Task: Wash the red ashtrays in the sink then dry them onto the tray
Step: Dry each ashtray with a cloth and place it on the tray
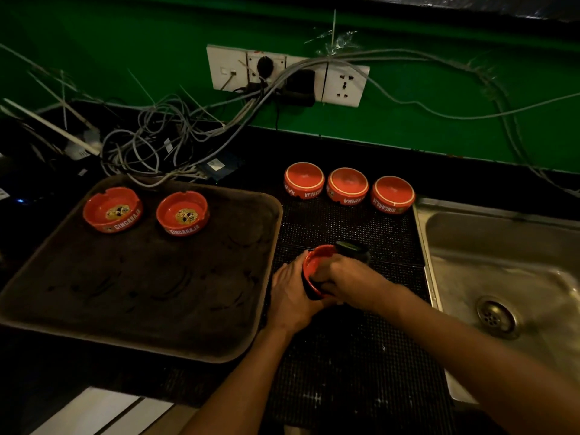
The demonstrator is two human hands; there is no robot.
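Our left hand curls around the outside of a red ashtray, holding it tilted on edge above the black mesh mat on the tabletop. Our right hand closes over its rim from the sink side, fingers bunched on a dark cloth that is hard to make out. Both forearms reach in from below, angled inward. Two ashtrays sit upright on the brown tray; three lie upside down on the mat.
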